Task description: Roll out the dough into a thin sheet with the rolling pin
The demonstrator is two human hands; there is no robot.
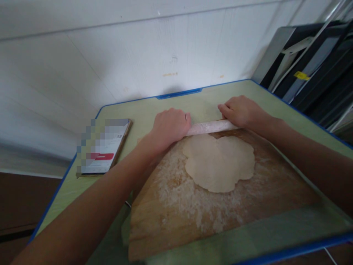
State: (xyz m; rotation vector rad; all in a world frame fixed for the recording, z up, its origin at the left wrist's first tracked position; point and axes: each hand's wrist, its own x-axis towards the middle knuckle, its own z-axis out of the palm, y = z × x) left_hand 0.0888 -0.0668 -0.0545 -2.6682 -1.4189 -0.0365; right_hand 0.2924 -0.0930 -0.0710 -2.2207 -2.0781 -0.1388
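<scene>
A pale, floury rolling pin [211,127] lies crosswise at the far edge of a flat sheet of dough [220,162]. My left hand [171,124] is closed around its left end, and my right hand [239,111] is closed around its right end. The dough is thin with a wavy, uneven outline. Beneath it is a wooden board [154,228], dusted with white flour mostly in front and to the left of the dough. Both ends of the pin are hidden under my hands.
The board rests on a pale green table [204,105] with a blue rim. Left of my left forearm lies a tablet [106,147] with a lit, partly blurred screen. A white wall [154,48] stands behind the table. Dark flat panels [317,70] lean at the right.
</scene>
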